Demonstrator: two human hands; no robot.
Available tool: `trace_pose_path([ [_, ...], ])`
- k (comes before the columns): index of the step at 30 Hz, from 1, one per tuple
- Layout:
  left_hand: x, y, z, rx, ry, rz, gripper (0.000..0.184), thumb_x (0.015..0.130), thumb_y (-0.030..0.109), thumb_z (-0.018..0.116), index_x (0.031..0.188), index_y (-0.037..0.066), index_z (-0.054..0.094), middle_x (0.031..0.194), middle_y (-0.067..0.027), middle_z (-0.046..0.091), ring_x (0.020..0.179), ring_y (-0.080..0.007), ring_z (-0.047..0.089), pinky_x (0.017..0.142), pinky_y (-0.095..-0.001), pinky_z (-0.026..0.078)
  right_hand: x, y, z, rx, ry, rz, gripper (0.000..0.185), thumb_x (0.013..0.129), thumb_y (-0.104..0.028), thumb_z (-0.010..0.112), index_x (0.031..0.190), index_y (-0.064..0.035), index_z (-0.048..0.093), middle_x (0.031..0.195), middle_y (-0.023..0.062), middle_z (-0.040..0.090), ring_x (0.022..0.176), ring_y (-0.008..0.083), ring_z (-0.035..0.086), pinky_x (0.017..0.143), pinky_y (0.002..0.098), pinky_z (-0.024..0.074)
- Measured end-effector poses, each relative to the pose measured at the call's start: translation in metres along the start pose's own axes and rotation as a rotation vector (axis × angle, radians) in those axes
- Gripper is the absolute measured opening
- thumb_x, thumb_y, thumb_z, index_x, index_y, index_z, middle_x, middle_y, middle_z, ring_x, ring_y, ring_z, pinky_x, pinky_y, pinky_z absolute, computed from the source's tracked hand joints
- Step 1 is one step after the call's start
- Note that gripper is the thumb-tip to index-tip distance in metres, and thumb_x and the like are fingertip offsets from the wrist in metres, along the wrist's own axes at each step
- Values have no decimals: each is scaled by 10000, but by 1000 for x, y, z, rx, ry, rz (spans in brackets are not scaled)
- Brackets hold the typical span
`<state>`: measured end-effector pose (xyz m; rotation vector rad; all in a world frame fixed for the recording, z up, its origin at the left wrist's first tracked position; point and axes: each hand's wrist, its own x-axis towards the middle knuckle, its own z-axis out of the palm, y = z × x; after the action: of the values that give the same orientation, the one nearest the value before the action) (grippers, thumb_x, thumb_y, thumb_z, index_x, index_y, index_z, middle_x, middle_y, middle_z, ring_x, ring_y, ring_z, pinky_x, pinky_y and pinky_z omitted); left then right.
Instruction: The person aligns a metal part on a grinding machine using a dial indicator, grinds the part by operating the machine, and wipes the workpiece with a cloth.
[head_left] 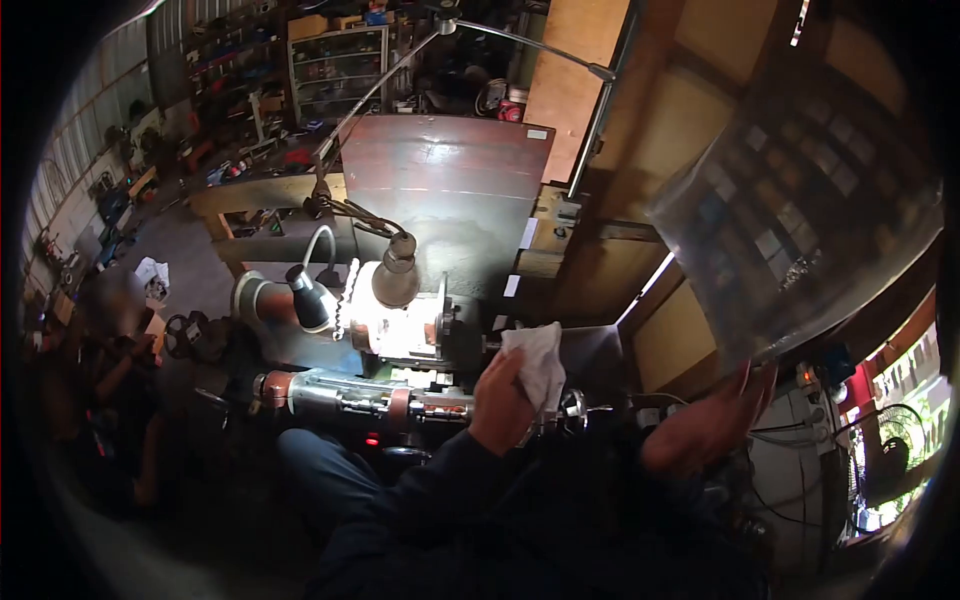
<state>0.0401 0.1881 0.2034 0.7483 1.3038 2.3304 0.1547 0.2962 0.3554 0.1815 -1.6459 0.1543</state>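
My left hand [500, 407] is closed on a crumpled white cloth [540, 365], held over the front of a machine that looks like a lathe [345, 395]. Beneath a lamp [397, 280], the machine's brightly lit part [400, 325] lies to the left of this hand. Over on the right, my right hand [705, 425] is raised with its fingers stretched apart, somewhat dark and blurred. Just above its fingertips is the lower edge of a clear plastic sheet [700, 270] with small rectangular pieces behind or in it. Whether the fingers touch the sheet I cannot tell.
A second lamp [312, 300] stands left of the lit part. Behind the machine rises a metal panel [445, 170]. At the far left a person [110, 370] sits low. Shelves [338, 70] stand at the back; a fan [888, 450] and cables are at the right.
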Motion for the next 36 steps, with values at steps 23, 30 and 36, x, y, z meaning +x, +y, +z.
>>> trace_pose_path([
  [23, 31, -1, -146, 1257, 479, 103, 464, 891, 433, 676, 1037, -7, 678, 848, -210, 697, 732, -368, 694, 665, -445, 550, -88, 92, 117, 600, -946, 1121, 353, 932, -45, 508, 1278, 22, 526, 1109, 155, 665, 848, 226, 704, 642, 324, 566],
  [30, 55, -22, -161, 1324, 345, -82, 348, 870, 382, 652, 832, 48, 742, 719, -179, 685, 667, -356, 686, 618, -456, 537, -137, 57, 266, 131, -805, -28, 351, 874, -1, 511, 1219, -21, 571, 1295, 191, 614, 956, 329, 672, 776, 409, 556],
  [36, 62, -66, -185, 1323, 280, 242, 327, 889, 366, 580, 897, 74, 728, 815, -142, 714, 740, -320, 700, 686, -446, 545, -174, 52, 292, 516, -994, -480, 378, 775, -138, 671, 1132, -260, 644, 924, 68, 592, 705, 276, 625, 617, 404, 543],
])
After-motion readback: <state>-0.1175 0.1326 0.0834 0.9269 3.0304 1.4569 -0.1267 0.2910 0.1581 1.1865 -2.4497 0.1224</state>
